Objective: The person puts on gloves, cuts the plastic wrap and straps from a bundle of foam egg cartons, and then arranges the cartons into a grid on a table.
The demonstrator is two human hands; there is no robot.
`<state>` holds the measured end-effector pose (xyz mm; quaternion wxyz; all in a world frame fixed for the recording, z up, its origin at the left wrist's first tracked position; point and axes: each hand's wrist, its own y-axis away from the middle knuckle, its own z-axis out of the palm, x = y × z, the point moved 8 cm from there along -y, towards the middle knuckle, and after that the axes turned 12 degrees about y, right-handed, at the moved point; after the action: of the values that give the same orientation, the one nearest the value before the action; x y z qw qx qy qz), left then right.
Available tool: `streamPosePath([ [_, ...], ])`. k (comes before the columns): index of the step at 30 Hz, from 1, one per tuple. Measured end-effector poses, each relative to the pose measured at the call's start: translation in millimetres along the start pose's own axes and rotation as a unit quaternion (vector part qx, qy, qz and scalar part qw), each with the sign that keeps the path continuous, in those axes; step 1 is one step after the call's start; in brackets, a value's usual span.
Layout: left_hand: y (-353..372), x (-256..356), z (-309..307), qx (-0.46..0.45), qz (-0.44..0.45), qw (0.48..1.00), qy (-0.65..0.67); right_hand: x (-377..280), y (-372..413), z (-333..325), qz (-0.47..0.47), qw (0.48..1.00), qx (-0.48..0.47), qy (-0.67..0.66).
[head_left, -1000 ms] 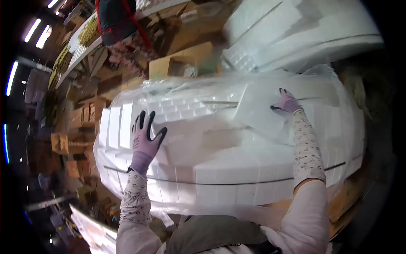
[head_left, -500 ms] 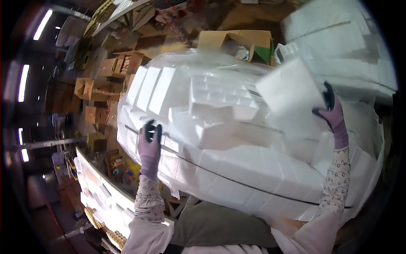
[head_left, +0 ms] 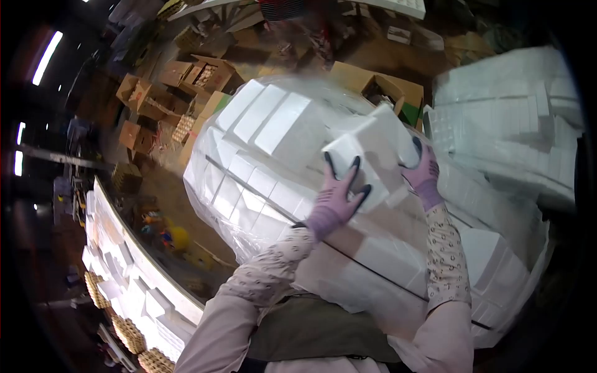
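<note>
Both hands wear purple gloves with dark fingertips. My left hand [head_left: 339,198] lies with fingers spread against the near left side of a stack of white foam boxes [head_left: 367,149]. At the stack's right side, my right hand [head_left: 423,166] is curved round the edge, its fingertips partly hidden. Beneath is a large plastic-wrapped bundle of white foam boxes [head_left: 267,180] with a dark strap across it. Three upright white blocks [head_left: 283,124] stand at the bundle's upper left.
A second wrapped white bundle [head_left: 497,93] stands at the right. Open cardboard boxes [head_left: 407,93] lie beyond the bundle and at the upper left. A lit table [head_left: 134,248] with white pieces and egg-tray stacks is at lower left. A person's legs [head_left: 320,43] show at the top.
My left hand has moved right from the bundle's edge to the boxes. My right hand has come inward with the white piece, now at the stack. The view has shifted.
</note>
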<state>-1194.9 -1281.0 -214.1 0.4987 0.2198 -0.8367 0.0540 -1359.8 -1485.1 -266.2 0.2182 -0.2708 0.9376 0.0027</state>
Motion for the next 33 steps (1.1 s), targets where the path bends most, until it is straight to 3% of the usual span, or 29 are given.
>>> streamPosePath([
  [2,1,24,11,0.051,0.097,0.993,0.035,21,11,-20,0.057,0.998,0.031,0.004],
  [3,9,46,4,0.070,0.153,0.985,0.032,44,14,-27,0.026,0.992,0.104,-0.068],
  [5,39,98,-33,0.065,0.278,0.948,0.141,71,19,-76,0.028,0.965,0.138,-0.221],
  [6,59,105,-48,0.091,0.338,0.915,0.199,66,26,-113,-0.010,0.968,0.163,-0.189],
  [8,104,104,-85,0.148,0.446,0.839,0.273,-45,48,-193,-0.171,0.953,0.236,-0.083],
  [9,134,103,-129,0.182,0.461,0.838,0.230,-66,50,-199,-0.170,0.944,0.266,-0.098],
  [10,163,104,-172,0.219,0.472,0.834,0.186,-128,53,-202,-0.165,0.946,0.243,-0.139],
  [11,202,101,-223,0.259,0.437,0.858,0.081,-177,51,-194,-0.173,0.948,0.222,-0.149],
  [12,227,97,-253,0.297,0.418,0.855,0.080,-226,49,-186,-0.181,0.950,0.200,-0.158],
  [14,296,42,-316,0.383,0.344,0.856,0.054,-313,45,-109,-0.226,0.950,0.179,-0.123],
  [16,374,-21,-361,0.476,0.300,0.827,0.027,-471,106,-65,-0.354,0.906,0.115,-0.201],
  [17,417,-53,-378,0.524,0.291,0.801,0.006,-531,143,-25,-0.354,0.893,0.054,-0.272],
  [18,463,-76,-402,0.561,0.211,0.801,0.005,-591,181,16,-0.346,0.874,-0.005,-0.342],
  [19,516,-95,-420,0.590,0.130,0.797,0.008,-657,229,41,-0.418,0.816,-0.064,-0.394],
  [20,563,-110,-440,0.614,0.095,0.783,-0.006,-723,287,61,-0.416,0.730,-0.193,-0.506],
  [21,612,-121,-464,0.641,0.082,0.762,-0.030,-782,340,75,-0.396,0.682,-0.260,-0.557],
  [23,710,-141,-511,0.690,0.055,0.718,-0.067,-900,437,79,-0.526,0.729,-0.254,-0.358],
  [24,758,-156,-534,0.715,0.046,0.694,-0.072,-947,480,82,-0.523,0.707,-0.329,-0.343],
  [25,804,-178,-557,0.753,0.026,0.654,-0.067,-977,510,95,-0.543,0.736,-0.246,-0.321],
  [27,884,-231,-576,0.841,0.025,0.540,0.019,-991,561,78,-0.574,0.721,-0.293,-0.254],
  [29,922,-277,-561,0.871,0.089,0.450,0.175,-952,598,73,-0.612,0.668,-0.268,-0.330],
  [30,915,-293,-555,0.852,0.127,0.435,0.261,-918,605,65,-0.650,0.665,-0.272,-0.247],
  [31,892,-308,-550,0.806,0.151,0.459,0.342,-875,605,64,-0.697,0.628,-0.219,-0.267],
  [32,867,-322,-543,0.756,0.164,0.474,0.421,-837,596,67,-0.716,0.604,-0.259,-0.235],
  [33,882,-362,-536,0.816,0.078,0.479,0.313,-798,584,77,-0.725,0.612,-0.217,-0.229],
])
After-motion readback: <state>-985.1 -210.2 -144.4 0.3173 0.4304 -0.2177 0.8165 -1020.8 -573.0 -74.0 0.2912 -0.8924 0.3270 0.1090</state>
